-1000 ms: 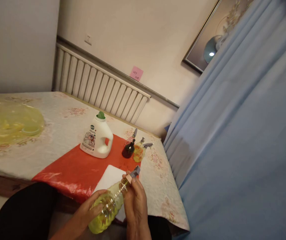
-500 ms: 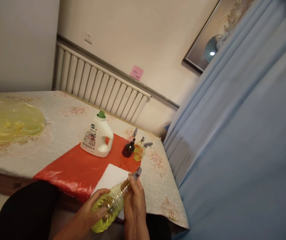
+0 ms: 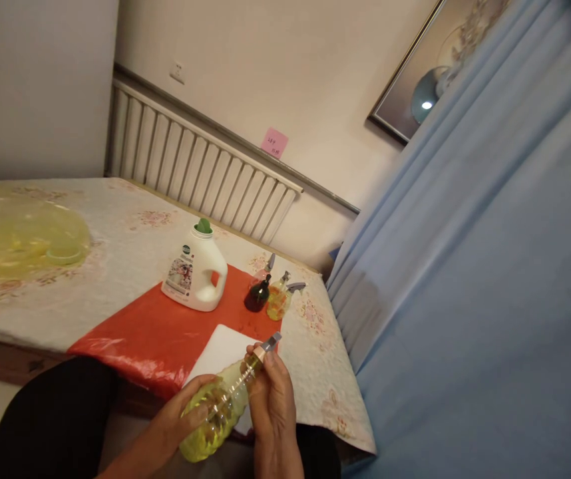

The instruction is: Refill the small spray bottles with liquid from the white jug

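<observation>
A clear yellow-green spray bottle (image 3: 220, 406) with ribbed sides lies tilted between my hands, its grey nozzle up and to the right. My left hand (image 3: 180, 416) is wrapped round the lower body. At the neck, just under the nozzle, the fingers of my right hand (image 3: 273, 392) close on the bottle. Beneath it a white sheet or pad (image 3: 220, 349) rests partly on the red plastic sheet (image 3: 136, 339). Further back stands a white jug (image 3: 198, 269) with a handle, a picture label and something green in its mouth.
Several small bottles stand behind the pad, among them a dark one (image 3: 257, 296) and a yellow one (image 3: 276, 303). A yellow transparent plastic item (image 3: 30, 229) lies at far left on the flowered cover (image 3: 130, 206). Behind are a radiator (image 3: 200, 156) and, at right, a blue curtain (image 3: 465, 266).
My right hand has shifted slightly on the bottle's neck, and the nozzle has turned, with more of the collar showing. My left hand keeps its hold on the body.
</observation>
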The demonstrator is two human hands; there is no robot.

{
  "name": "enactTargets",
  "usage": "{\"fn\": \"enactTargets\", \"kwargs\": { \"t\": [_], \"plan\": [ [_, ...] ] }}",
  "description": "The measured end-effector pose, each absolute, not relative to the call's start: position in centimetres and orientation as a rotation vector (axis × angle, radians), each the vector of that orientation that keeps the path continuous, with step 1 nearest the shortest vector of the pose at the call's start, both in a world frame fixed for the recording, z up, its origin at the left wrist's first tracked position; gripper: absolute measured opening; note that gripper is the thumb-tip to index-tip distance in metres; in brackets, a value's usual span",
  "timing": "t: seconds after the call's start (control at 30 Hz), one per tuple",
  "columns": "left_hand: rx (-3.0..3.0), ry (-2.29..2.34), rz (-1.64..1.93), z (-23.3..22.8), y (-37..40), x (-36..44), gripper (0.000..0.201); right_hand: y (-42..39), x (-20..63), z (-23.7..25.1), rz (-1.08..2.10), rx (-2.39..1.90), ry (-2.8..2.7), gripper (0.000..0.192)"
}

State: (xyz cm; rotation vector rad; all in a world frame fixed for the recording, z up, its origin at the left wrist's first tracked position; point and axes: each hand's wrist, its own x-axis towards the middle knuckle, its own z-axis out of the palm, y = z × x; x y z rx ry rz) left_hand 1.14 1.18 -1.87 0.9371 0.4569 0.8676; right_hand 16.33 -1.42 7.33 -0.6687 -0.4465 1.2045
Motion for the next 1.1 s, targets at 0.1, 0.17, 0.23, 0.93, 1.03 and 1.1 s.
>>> {"fn": "enactTargets", "kwargs": {
  "t": [0.1, 0.17, 0.23, 0.93, 1.03, 1.1],
  "plan": [
    [0.942, 0.465, 0.869, -1.9, 1.0, 1.2, 0.057, -1.1, 16.2, 7.2, 1.185, -0.649, -0.402, 0.024],
    [0.949, 0.464, 0.89, -2.0, 0.9, 1.2, 0.058, -1.0, 16.1, 7.1, 1.177, -0.628, -0.378, 0.025],
    [0.951, 0.472, 0.907, -1.9, 0.8, 1.2, 0.059, -1.0, 16.0, 7.0, 1.179, -0.618, -0.385, 0.024],
    [1.105, 0.652, 0.958, -1.2, 0.2, 1.4, 0.053, -1.2, 16.0, 6.7, 1.105, -0.74, -0.425, 0.026],
    [1.076, 0.663, 0.961, -1.0, 0.1, 1.6, 0.054, -1.0, 15.8, 6.6, 1.083, -0.742, -0.355, 0.03],
    [1.052, 0.682, 0.968, -1.0, 0.1, 1.6, 0.055, -0.9, 15.7, 6.6, 1.082, -0.752, -0.325, 0.031]
  ]
}}
